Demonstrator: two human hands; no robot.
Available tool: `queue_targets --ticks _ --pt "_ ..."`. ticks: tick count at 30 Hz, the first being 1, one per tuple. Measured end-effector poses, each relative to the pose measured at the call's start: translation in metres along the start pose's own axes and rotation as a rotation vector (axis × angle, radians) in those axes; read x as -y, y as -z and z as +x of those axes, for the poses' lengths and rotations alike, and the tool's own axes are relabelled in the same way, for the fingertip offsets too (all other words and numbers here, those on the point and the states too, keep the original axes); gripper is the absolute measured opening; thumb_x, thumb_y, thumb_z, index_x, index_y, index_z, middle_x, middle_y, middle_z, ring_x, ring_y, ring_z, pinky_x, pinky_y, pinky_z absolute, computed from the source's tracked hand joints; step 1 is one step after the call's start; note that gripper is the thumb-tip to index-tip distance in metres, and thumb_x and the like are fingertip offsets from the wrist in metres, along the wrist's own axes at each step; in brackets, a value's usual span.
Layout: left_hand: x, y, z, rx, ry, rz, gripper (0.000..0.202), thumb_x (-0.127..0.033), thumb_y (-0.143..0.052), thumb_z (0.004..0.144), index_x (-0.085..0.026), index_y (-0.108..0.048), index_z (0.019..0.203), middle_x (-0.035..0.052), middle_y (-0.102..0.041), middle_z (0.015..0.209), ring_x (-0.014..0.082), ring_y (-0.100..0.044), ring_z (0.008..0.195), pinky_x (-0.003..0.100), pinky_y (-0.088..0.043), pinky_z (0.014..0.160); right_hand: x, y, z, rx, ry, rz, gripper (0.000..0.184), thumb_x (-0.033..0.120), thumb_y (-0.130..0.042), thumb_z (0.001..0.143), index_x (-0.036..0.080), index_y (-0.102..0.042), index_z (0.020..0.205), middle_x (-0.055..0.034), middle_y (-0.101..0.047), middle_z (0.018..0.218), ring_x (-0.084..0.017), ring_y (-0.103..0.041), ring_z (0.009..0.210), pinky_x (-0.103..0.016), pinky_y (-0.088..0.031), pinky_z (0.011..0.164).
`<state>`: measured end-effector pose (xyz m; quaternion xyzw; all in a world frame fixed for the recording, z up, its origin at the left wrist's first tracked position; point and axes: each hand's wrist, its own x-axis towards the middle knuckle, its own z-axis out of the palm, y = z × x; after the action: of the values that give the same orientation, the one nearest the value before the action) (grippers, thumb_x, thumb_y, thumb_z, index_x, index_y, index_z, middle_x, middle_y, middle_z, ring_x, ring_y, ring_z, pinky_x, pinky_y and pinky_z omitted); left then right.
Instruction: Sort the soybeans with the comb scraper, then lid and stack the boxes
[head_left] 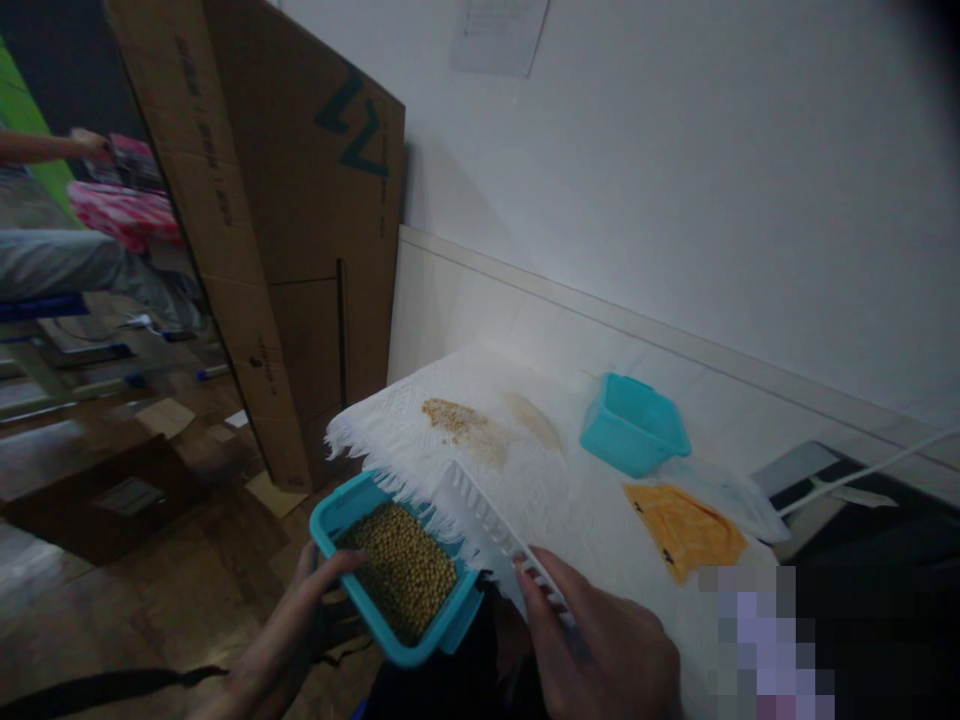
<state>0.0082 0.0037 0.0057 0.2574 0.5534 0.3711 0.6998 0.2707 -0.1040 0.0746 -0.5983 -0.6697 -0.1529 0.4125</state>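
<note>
Between the right fingers sits a slotted white strip

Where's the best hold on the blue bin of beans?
Probably the near-left rim of the blue bin, from the left, thumb over the lip as the left hand has it. The white fringe overlaps the far edge in view, and the beans inside suggest supporting it underneath.

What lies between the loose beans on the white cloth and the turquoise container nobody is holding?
In the head view, pale brown patches lie on the white cloth between them, too blurred to identify.
</note>
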Motion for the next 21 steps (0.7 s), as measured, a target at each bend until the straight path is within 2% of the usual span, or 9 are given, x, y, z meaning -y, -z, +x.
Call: queue_targets --ticks 3,5,8,10,14,18,21 --pt "0.002 0.000 0.001 0.002 -0.006 -0.017 0.092 -0.052 -0.102 0.075 -0.032 -0.056 0.152 0.0073 -0.086 0.111 0.0334 -0.090 0.086 0.048 -0.074 0.083 -0.020 0.004 0.027 0.012 -0.157 0.042 0.027 0.034 -0.072 0.108 0.022 -0.095 0.112 -0.0075 -0.092 0.087 -0.024 -0.086 0.063 -0.027 -0.067 0.057" --pt "0.002 0.000 0.002 -0.004 -0.003 -0.019 0.091 -0.052 -0.102 0.074 -0.032 -0.056 0.151 0.0080 -0.086 0.112 0.0338 -0.090 0.087 0.049 -0.074 0.085 -0.042 0.001 0.047 0.051 -0.351 0.166 0.030 0.044 -0.076 0.101 0.021 -0.096 0.103 -0.0083 -0.091 0.084 -0.026 -0.085 0.062 -0.029 -0.065 0.054" --pt "0.003 -0.001 0.003 -0.012 0.002 -0.023 0.092 -0.051 -0.103 0.073 -0.033 -0.057 0.151 0.0097 -0.086 0.117 0.0341 -0.090 0.089 0.051 -0.074 0.086 -0.081 -0.013 0.067 0.174 -0.584 0.410 0.039 0.054 -0.085 0.086 0.019 -0.096 0.099 -0.0106 -0.092 0.087 -0.030 -0.085 0.069 -0.033 -0.066 0.060" --pt "0.004 0.000 0.006 -0.027 0.008 -0.020 0.093 -0.051 -0.104 0.072 -0.034 -0.057 0.150 0.0098 -0.086 0.116 0.0344 -0.089 0.088 0.051 -0.074 0.085 -0.106 -0.024 0.074 0.184 -0.677 0.479 0.041 0.055 -0.088 0.079 0.018 -0.095 0.096 -0.0111 -0.091 0.084 -0.030 -0.084 0.070 -0.034 -0.063 0.062" --pt "0.006 0.000 0.013 -0.061 0.030 -0.024 0.098 -0.050 -0.106 0.068 -0.034 -0.054 0.149 0.0078 -0.084 0.107 0.0357 -0.088 0.083 0.053 -0.074 0.082 -0.149 -0.037 0.079 0.129 -0.787 0.480 0.046 0.055 -0.094 0.064 0.016 -0.094 0.089 -0.0109 -0.087 0.076 -0.028 -0.077 0.065 -0.033 -0.055 0.057" --pt "0.007 0.000 0.013 -0.057 0.038 -0.039 0.098 -0.049 -0.107 0.066 -0.034 -0.055 0.147 0.0074 -0.084 0.108 0.0356 -0.089 0.085 0.055 -0.075 0.088 -0.179 -0.041 0.085 0.030 -0.862 0.468 0.045 0.052 -0.095 0.059 0.016 -0.092 0.086 -0.0085 -0.085 0.073 -0.027 -0.074 0.062 -0.033 -0.054 0.055" --pt "0.005 0.000 0.009 -0.040 0.031 -0.028 0.094 -0.050 -0.104 0.070 -0.033 -0.055 0.148 0.0092 -0.084 0.111 0.0360 -0.089 0.085 0.055 -0.075 0.087 -0.196 -0.041 0.093 0.030 -0.886 0.442 0.046 0.049 -0.095 0.056 0.015 -0.092 0.086 -0.0083 -0.084 0.072 -0.027 -0.074 0.062 -0.033 -0.054 0.054"
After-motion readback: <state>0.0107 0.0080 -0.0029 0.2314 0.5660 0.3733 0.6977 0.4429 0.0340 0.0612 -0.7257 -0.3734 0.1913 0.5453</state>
